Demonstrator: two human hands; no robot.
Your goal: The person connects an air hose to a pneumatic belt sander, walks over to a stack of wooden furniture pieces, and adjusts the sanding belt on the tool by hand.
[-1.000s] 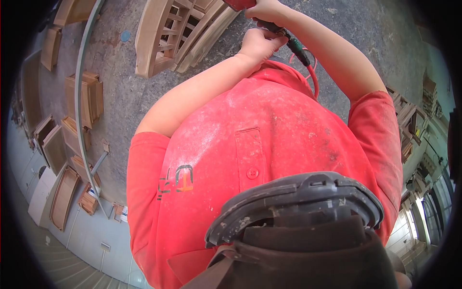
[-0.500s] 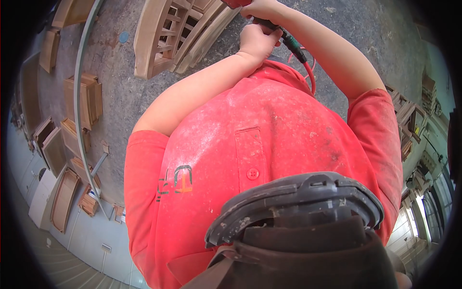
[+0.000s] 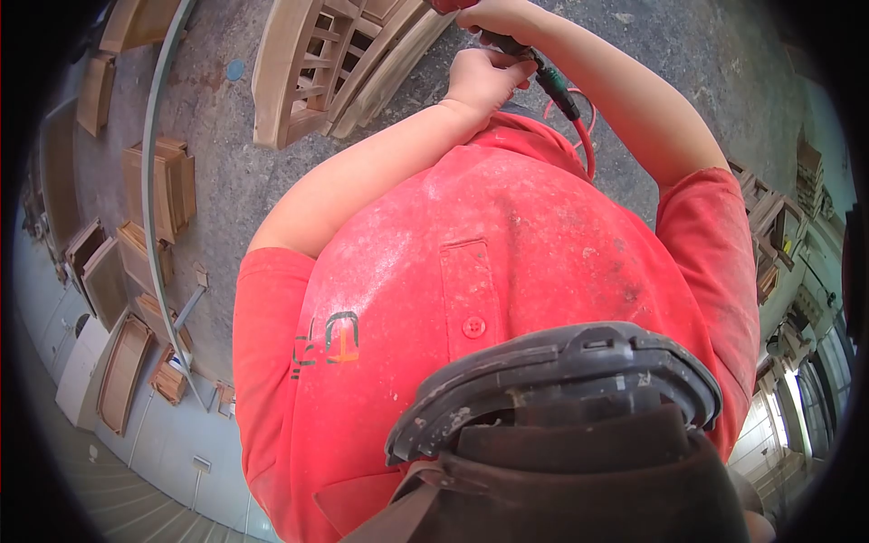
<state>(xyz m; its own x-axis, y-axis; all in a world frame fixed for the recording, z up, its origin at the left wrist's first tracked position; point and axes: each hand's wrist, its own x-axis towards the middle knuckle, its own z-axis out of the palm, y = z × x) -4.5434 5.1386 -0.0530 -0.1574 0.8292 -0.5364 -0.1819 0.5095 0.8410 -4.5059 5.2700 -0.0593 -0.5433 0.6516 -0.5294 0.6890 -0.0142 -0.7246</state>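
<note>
At the top edge, my right hand (image 3: 502,18) is closed around the upper part of a red-and-black hand tool (image 3: 503,43). The tool's red head is partly cut off by the frame, so its exact kind does not show. A black-and-green connector (image 3: 554,83) joins its lower end to a red hose (image 3: 586,149). Just below, my left hand (image 3: 484,80) is closed with its fingertips against the tool's lower handle. Left of both hands, a slatted wooden frame (image 3: 317,77) with a curved edge is partly out of view at the top.
Grey concrete floor (image 3: 222,181) surrounds me. A long pale curved rail (image 3: 149,145) runs down the left side. Beyond it are stacked wooden panels (image 3: 161,190) and more wooden parts. Wooden frames (image 3: 769,217) stand at the right. A dark respirator mask (image 3: 561,380) covers the lower view.
Both hands and the tool have shifted very slightly, with the grip unchanged. The surroundings have moved a little in view.
</note>
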